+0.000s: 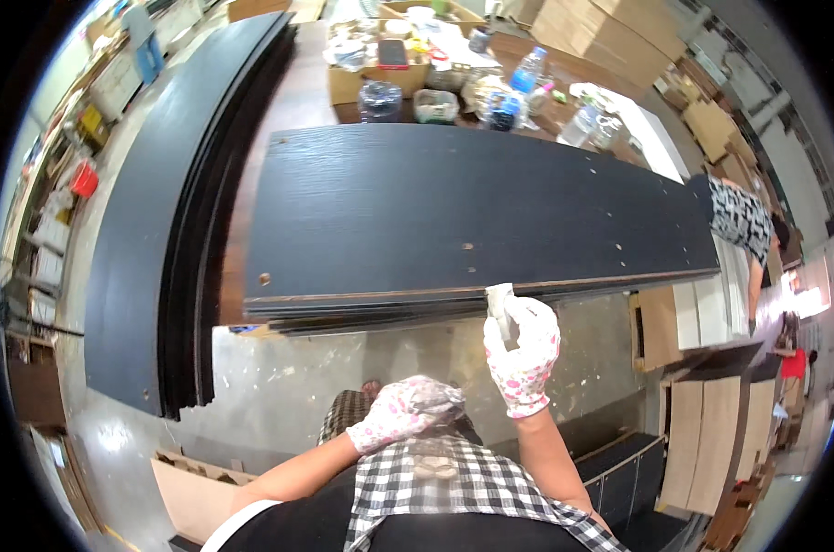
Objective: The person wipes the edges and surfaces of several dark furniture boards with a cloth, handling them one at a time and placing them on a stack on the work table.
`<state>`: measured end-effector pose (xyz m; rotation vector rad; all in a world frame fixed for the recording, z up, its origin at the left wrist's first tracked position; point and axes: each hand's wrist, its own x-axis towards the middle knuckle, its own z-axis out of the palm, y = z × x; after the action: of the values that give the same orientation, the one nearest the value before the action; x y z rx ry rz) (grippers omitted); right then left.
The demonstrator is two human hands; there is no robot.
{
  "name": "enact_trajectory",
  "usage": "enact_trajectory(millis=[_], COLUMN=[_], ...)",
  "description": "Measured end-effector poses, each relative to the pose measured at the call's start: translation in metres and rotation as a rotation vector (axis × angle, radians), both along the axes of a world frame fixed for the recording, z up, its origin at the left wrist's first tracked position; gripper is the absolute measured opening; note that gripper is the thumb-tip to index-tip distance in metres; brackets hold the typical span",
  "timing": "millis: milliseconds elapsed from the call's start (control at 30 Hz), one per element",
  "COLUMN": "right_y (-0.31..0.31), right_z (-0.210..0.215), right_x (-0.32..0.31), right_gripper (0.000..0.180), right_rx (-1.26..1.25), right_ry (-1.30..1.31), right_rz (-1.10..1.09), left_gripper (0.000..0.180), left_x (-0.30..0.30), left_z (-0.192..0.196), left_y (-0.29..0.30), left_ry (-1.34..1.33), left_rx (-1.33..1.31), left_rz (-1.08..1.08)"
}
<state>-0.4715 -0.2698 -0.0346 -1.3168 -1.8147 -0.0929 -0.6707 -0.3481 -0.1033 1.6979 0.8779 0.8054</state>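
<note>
White gloves [527, 394] with pink spots cover the left grip [408, 412] and right grip [524, 348]; the small piece [498, 302] in the latter is whitish. The top board [481, 202] is blue-black, brown along its near edge, dotted with tan spots. Apron [454, 480]: black-and-white check. Counter [235, 267]: reddish brown. Floor [587, 359]: grey. Bucket [84, 180]: red.

I see the right hand [524, 359] pinching a pale strip [500, 311] at the front edge of the black board [472, 198] | left hand [400, 414]: gloved, before the checked apron [500, 480], grip unclear to me | beyond: plastic bottle [528, 69], cardboard boxes [610, 37]
</note>
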Motion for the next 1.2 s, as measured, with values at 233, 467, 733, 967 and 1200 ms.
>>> enact_trajectory(millis=[233,467,733,967,1200], right_y=[-0.007,0.004,0.008,0.002,-0.007], right_z=[0.021,0.034,0.039,0.048,0.048], right_x=[-0.117,-0.232,-0.209,-0.25,-0.163], right_gripper=[0.035,0.034,0.037,0.034,0.031], right_rx=[-0.095,-0.163,0.022,-0.095,-0.004], right_ry=[-0.086,-0.221,-0.064,-0.304,-0.299], right_rz=[0.307,0.637,0.576,0.644,0.412], left_gripper=[0.036,0.047,0.036,0.068,0.036], left_x=[-0.054,-0.089,-0.113,-0.106,-0.119], left_z=[0.003,-0.026,-0.046,-0.063,-0.036], left_y=[-0.021,-0.052,-0.05,-0.042,-0.035], left_ry=[0.104,-0.097,0.187,-0.02,0.185], left_rx=[-0.094,-0.266,0.176,-0.173,-0.021], left_rz=[0.169,0.399,0.307,0.218,0.131])
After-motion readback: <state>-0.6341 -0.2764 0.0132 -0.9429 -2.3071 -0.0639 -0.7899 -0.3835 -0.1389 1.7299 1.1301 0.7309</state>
